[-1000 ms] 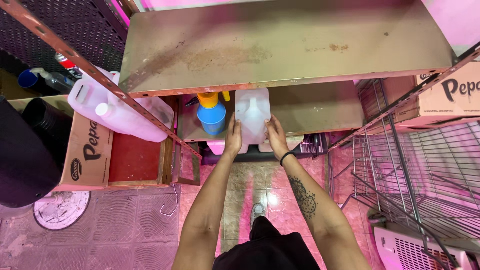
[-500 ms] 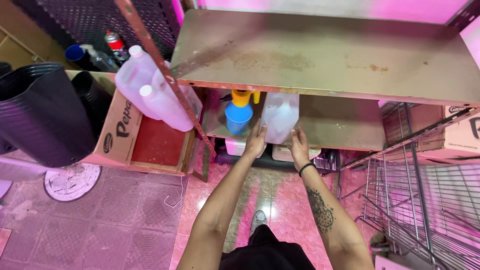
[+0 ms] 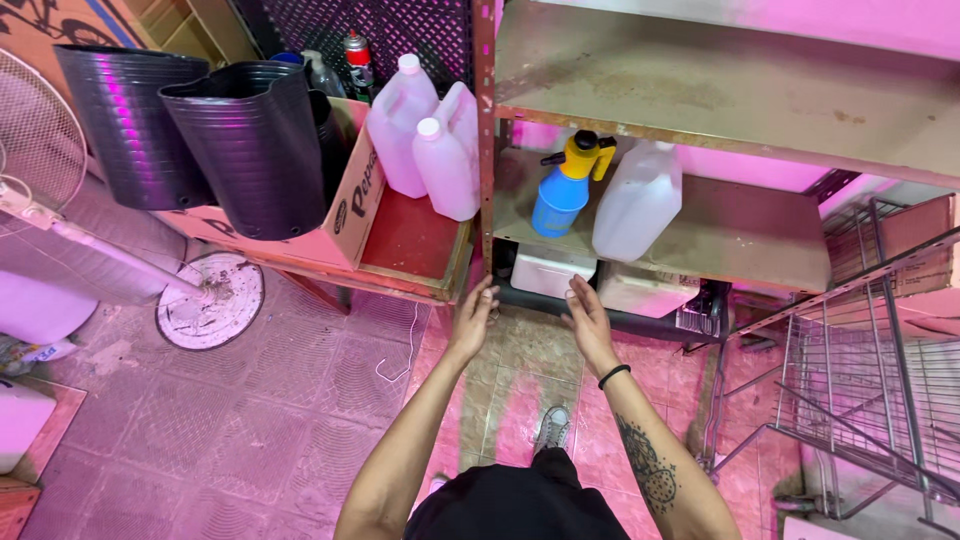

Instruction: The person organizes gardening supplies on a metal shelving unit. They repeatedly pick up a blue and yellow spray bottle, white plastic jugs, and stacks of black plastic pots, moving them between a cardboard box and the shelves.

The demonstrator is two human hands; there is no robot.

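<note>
jug point(image 3: 636, 201) on shelf point(image 3: 760, 235), above both empty hands point(image 3: 530, 318).

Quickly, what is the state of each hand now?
Left hand: open, holding nothing, below the shelf.
Right hand: open, holding nothing, below the white jug.

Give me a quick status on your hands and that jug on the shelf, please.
Left hand and right hand both open, empty, below the shelf. White jug upright on shelf beside blue spray bottle. Nothing between hands and jug.
</note>
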